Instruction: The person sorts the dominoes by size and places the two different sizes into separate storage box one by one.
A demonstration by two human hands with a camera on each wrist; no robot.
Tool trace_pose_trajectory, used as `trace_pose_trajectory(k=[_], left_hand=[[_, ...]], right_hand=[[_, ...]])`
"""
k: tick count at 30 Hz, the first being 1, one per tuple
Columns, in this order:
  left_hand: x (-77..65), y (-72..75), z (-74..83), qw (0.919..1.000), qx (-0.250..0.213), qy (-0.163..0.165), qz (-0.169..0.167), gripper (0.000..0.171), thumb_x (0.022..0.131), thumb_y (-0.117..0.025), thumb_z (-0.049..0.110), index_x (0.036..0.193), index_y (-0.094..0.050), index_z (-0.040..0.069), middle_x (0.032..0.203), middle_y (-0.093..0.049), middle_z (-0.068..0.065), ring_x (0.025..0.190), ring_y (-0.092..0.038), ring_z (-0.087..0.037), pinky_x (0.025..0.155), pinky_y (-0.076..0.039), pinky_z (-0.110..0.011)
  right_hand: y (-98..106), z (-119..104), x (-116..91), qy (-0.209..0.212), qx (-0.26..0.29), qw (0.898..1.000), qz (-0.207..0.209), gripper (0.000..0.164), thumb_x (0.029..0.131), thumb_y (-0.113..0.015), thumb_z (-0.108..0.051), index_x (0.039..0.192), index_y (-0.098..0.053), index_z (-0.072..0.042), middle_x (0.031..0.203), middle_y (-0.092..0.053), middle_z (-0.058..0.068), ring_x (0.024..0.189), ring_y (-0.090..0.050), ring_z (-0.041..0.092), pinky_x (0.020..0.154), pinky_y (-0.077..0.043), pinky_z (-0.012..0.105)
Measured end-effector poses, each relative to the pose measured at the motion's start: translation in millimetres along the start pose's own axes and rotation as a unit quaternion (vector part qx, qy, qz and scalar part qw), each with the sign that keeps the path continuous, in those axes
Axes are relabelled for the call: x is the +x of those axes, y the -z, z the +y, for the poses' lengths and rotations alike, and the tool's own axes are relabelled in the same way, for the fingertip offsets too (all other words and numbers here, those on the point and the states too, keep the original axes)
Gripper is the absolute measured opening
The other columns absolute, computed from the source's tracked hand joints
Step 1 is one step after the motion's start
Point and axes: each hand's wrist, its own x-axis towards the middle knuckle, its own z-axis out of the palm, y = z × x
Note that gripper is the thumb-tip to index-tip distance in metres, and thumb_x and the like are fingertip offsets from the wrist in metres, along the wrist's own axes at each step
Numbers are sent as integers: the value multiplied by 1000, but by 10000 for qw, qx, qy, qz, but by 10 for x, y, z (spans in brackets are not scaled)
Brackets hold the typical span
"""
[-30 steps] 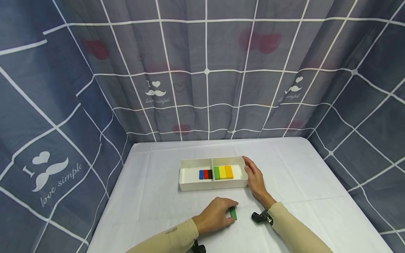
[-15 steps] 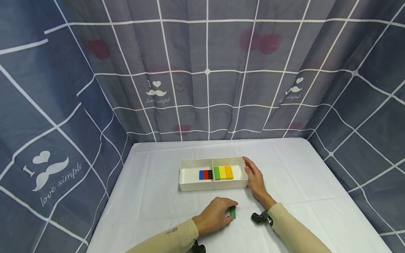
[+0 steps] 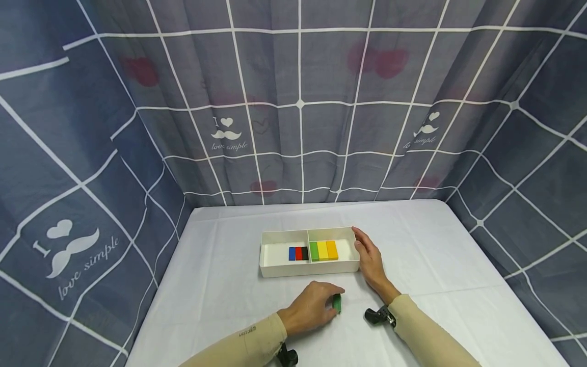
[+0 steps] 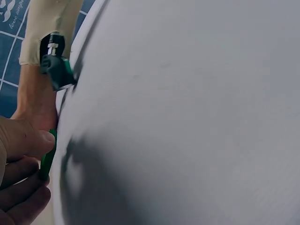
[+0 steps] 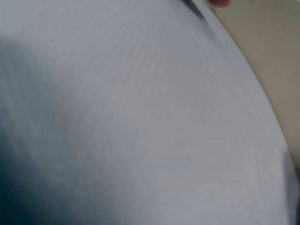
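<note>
My left hand (image 3: 308, 307) pinches a small green block (image 3: 337, 304) between thumb and fingertips, in front of the box. In the left wrist view the same green block (image 4: 48, 157) spans from the thumb to a finger below it. Whether it touches the table cannot be told. At the right end of a white two-compartment box (image 3: 298, 271), my right hand (image 3: 370, 262) grips the end wall. The left compartment holds a blue block (image 3: 292, 253), a red block (image 3: 298, 253) and a black block (image 3: 304, 253). In the right one lie light green (image 3: 314, 251), yellow (image 3: 322, 251) and orange (image 3: 332, 250) blocks.
A white cloth covers the table (image 3: 220, 285). Grey checked curtains (image 3: 275, 127) hang behind it and along both sides. Black wrist cameras, such as the right one (image 3: 377, 315), stick out from the sleeves.
My left hand has shifted slightly away from me, toward the box, carrying the green block along. The right hand and the box have stayed in place.
</note>
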Motion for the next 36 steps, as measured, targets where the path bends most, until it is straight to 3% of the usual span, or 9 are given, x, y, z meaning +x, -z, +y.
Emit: trace_pose_trajectory(k=[6,12,25,31,36], left_hand=[[63,123,-34,9996,215,-164,129,45,88,-91,10,131,-78,5,123,-82,-3,115,-76,-6,102,-60,-20],[131,272,-62,9992,109,-321,200,46,87,-90,7,132,-77,2,126,-82,-5,118,-76,-11,105,-60,-22],[215,619,-70,9993,34,108,348,49,91,-91,10,136,-75,2,133,-79,-7,125,-76,-19,108,-59,-28],[200,763,-156,9983,111,203,530,47,90,-91,9,134,-76,3,129,-81,-7,121,-77,-20,106,-61,-29],[188,884,-257,9971,-113,139,739,47,90,-90,5,134,-75,-1,127,-81,-13,116,-79,-24,99,-65,-34]], right_hand=[[1,0,0,61,-42,10000,31,45,118,-47,-17,162,-53,-12,165,-54,18,153,-48,34,111,-35,1],[-2,3,-6,90,-59,9999,39,45,118,-47,-17,162,-53,-12,164,-55,19,152,-49,36,110,-35,1],[-11,16,-8,-16,-68,10000,47,45,118,-47,-20,162,-54,-15,164,-54,18,153,-49,37,109,-35,1],[-17,-1,-5,-41,-118,9999,46,45,118,-47,-19,163,-53,-14,166,-53,17,155,-47,36,111,-34,1],[-17,-6,7,-20,-62,9999,78,45,117,-48,-16,162,-54,-12,166,-53,18,155,-47,37,111,-34,0]])
